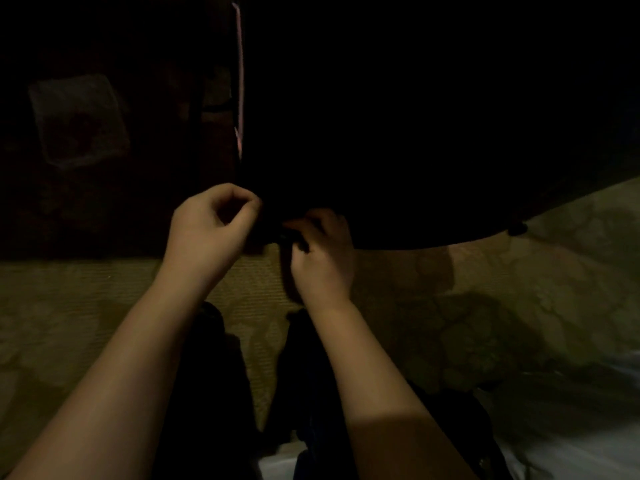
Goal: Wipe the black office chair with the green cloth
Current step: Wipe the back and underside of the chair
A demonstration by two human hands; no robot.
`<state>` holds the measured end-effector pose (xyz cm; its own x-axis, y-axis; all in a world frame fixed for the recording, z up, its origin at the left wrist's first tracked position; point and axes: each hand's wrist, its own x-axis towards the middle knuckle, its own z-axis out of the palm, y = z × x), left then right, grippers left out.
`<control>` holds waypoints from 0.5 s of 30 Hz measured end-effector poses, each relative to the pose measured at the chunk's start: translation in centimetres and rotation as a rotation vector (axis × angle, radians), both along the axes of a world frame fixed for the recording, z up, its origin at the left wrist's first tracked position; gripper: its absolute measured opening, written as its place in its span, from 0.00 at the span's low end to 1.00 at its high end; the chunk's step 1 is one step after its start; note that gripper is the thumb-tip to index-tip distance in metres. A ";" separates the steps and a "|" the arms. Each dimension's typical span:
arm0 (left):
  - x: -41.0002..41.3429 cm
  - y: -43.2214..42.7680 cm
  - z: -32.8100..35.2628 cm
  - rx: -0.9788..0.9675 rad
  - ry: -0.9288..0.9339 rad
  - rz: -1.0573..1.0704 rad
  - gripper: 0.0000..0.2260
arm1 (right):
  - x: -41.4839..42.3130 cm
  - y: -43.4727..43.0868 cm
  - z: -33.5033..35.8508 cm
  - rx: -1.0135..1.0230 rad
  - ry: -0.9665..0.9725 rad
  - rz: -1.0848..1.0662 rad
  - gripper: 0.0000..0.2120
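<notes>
Bunching soft, limp cloth (286, 264) at black office chair (415, 140) edge: your right hand (322, 252) clamps it; left hand (211, 225) grip curled, contents unclear.

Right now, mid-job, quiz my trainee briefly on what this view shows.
1. True or false: the left hand and right hand both meet the near edge of the large black office chair.
2. The floor is: A patterned tan, B plain blue?
3. Can the colour of the small dark item in the right hand's fingers be told?
Key: 1 true; 2 A; 3 no, too dark.
</notes>
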<state>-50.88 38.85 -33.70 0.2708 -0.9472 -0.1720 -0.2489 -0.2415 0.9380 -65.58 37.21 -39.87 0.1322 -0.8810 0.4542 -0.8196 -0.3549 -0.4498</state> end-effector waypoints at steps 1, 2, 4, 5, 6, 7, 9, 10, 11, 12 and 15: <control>0.1 0.0 0.0 -0.005 0.008 0.007 0.05 | 0.2 0.0 -0.3 0.075 0.027 0.019 0.15; 0.1 -0.1 -0.1 -0.013 0.003 0.011 0.05 | 0.4 0.0 -0.5 0.130 0.038 0.033 0.14; 0.1 -0.2 -0.2 -0.030 -0.033 0.000 0.06 | 0.4 -0.2 -0.4 0.166 0.035 0.031 0.14; 0.0 -0.2 -0.3 -0.035 -0.054 -0.018 0.07 | 0.3 -0.4 0.0 0.145 0.018 0.008 0.14; 0.0 -0.2 -0.4 -0.041 -0.074 -0.039 0.08 | 0.1 -0.7 0.6 0.097 -0.021 -0.023 0.14; -0.1 -0.3 -0.4 -0.049 -0.088 -0.060 0.09 | -0.2 -0.9 1.5 0.041 -0.081 -0.057 0.14; -0.1 -0.3 -0.3 -0.076 -0.103 -0.094 0.11 | -1.1 -1.1 3.5 -0.066 -0.182 -0.114 0.12; -0.2 -0.2 -0.2 -0.096 -0.113 -0.109 0.11 | -1.6 -1.1 4.7 -0.121 -0.211 -0.146 0.11; -0.2 -0.1 -0.1 -0.120 -0.129 -0.120 0.11 | -2.1 -1.1 5.8 -0.178 -0.246 -0.183 0.10; -0.3 -0.1 -0.1 -0.145 -0.150 -0.126 0.12 | -2.7 -1.0 7.0 -0.241 -0.295 -0.224 0.10; -0.5 -0.1 -0.3 -0.186 -0.235 -0.129 0.15 | -4.8 -1.4 10.0 -0.441 -0.442 -0.355 0.13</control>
